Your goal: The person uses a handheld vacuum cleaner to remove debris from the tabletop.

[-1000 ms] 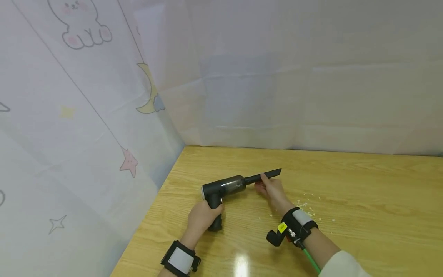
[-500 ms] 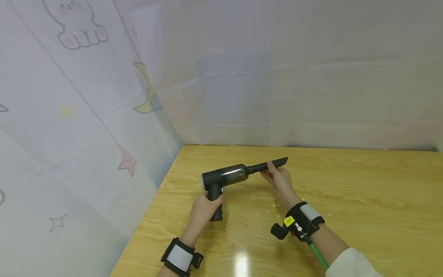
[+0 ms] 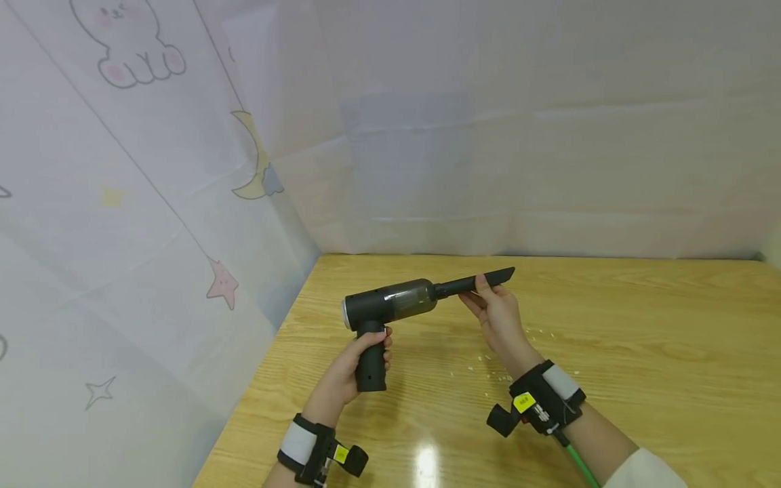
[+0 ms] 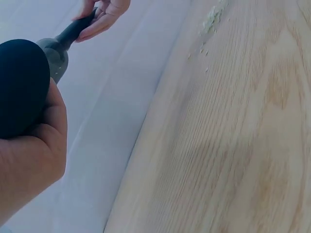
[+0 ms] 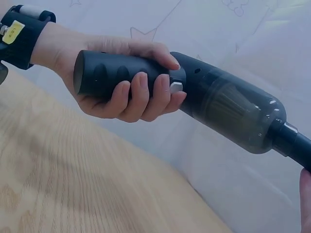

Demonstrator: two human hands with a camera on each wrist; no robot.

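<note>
A black handheld vacuum cleaner [image 3: 390,303] with a smoky clear dust cup [image 5: 240,114] is held above the table. My left hand [image 3: 350,369] grips its handle [image 5: 116,73], fingers wrapped round it near a silver button [image 5: 176,87]. At the front of the vacuum sits a long black crevice nozzle [image 3: 457,286] with a slanted tip. My right hand [image 3: 502,318] pinches this nozzle between thumb and fingers, near its far half. In the left wrist view the handle's round base [image 4: 22,87] hides part of the left hand.
Small pale crumbs [image 4: 212,19] lie scattered on the wooden table [image 3: 641,339], below and right of the right hand. White printed sheets [image 3: 427,135] hang behind the table and along its left side. A green cable [image 3: 582,464] runs from the right wristband.
Both hands have lifted the vacuum higher and farther from me. My left hand has turned on the handle, its fingertips now showing on the handle's right side. The right hand still pinches the nozzle.
</note>
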